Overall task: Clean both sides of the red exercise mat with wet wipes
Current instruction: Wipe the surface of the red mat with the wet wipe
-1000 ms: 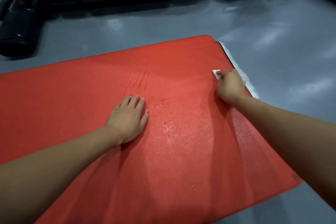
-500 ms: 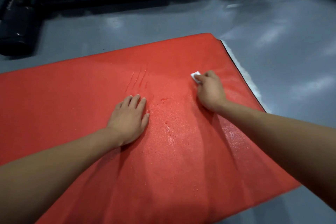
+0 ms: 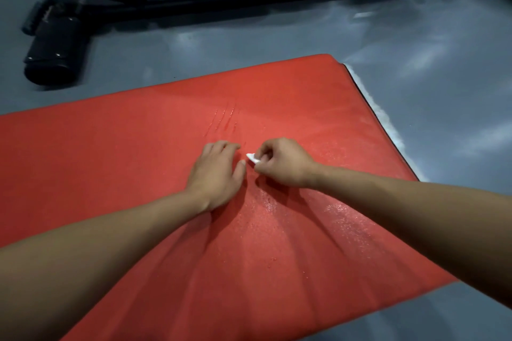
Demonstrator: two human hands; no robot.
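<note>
The red exercise mat (image 3: 138,163) lies flat on the grey floor (image 3: 415,50). The left hand (image 3: 217,171) rests palm-down on the mat, fingers relaxed, gripping nothing. The right hand (image 3: 282,165), just beside it, has its grip closed around a small white wet wipe (image 3: 252,158) held against the mat. Wet streaks (image 3: 225,120) and droplets mark the mat near both hands. Black equipment (image 3: 55,28) stands beyond.
</note>
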